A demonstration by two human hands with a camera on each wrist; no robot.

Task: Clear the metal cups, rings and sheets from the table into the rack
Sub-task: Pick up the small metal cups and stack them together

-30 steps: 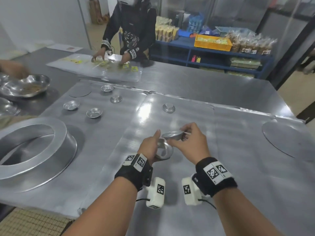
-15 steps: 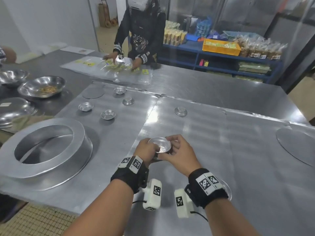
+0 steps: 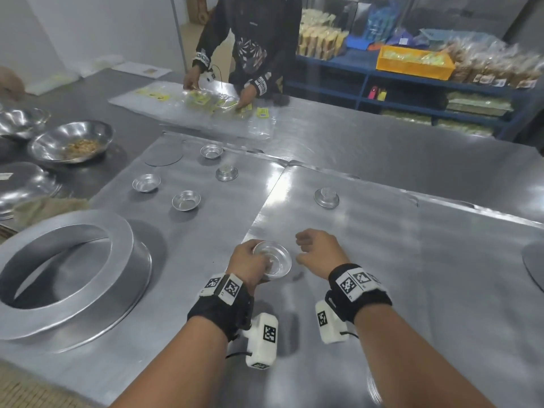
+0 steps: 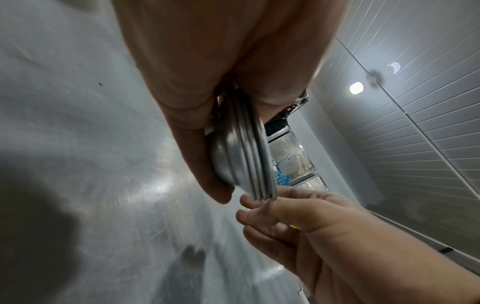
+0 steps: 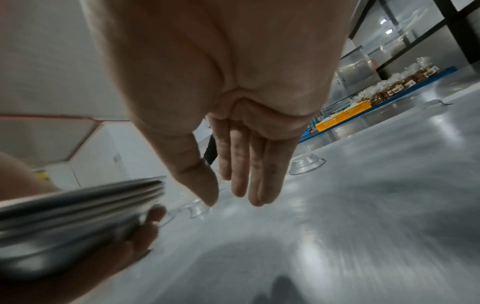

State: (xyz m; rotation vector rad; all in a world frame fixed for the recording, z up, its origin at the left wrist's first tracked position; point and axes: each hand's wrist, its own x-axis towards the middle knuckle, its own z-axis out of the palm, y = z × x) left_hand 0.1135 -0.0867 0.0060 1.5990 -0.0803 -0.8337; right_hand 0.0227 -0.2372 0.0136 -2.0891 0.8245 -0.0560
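My left hand (image 3: 250, 262) grips a nested stack of small metal cups (image 3: 272, 260), thumb on the rim; in the left wrist view the stack of cups (image 4: 244, 152) shows several rims edge-on. My right hand (image 3: 316, 250) hovers just right of the stack with straight relaxed fingers (image 5: 241, 164), holding nothing. One cup (image 3: 326, 197) lies upside down ahead of the right hand and appears in the right wrist view as a cup (image 5: 306, 163). More loose cups (image 3: 186, 200) (image 3: 146, 182) (image 3: 226, 173) (image 3: 211, 151) sit on the metal sheets (image 3: 368, 245). A large metal ring (image 3: 70, 269) lies at the left.
A person (image 3: 250, 39) works with plastic bags at the table's far edge. Steel bowls (image 3: 70, 142) stand at the far left. Flat round discs lie at the back left (image 3: 163, 156) and right edge (image 3: 534, 263). Blue shelves with a yellow crate (image 3: 415, 61) stand behind.
My right hand set a cup into the stack and has now let go, drawing off to the right. The left hand keeps the stack.
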